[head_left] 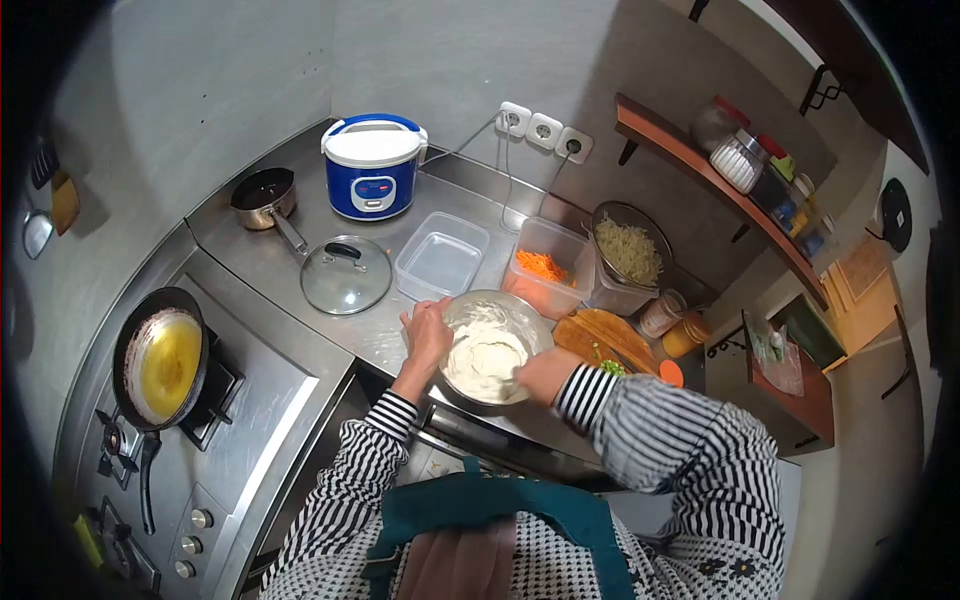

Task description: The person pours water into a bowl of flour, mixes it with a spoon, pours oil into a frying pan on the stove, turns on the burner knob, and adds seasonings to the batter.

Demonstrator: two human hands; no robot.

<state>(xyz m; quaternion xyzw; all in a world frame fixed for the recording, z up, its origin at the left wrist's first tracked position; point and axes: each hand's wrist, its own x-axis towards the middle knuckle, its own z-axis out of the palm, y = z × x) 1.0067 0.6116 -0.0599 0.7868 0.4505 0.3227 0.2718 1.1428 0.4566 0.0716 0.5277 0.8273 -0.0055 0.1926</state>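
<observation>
A metal bowl (530, 318) with pale, thick batter (487, 358) stands at the front edge of the counter. My left hand (428, 335) holds the bowl's rim on its left side, fingers closed on it. Over the right side of the bowl is my right hand (545, 374), its fingers curled and slightly blurred; what it grips is hidden. Just behind the bowl are an empty clear plastic container (441, 256) and a taller one (575, 245) with shredded carrot (541, 266). A wooden cutting board (597, 332) with chopped green bits lies to the right.
A pan of yellow oil (168, 368) sits on the stove at left. Behind are a saucepan (264, 198), a glass lid (346, 276) and a blue rice cooker (372, 175). A strainer with pale shreds (628, 250) and jars (685, 335) stand at right, below a shelf (700, 170).
</observation>
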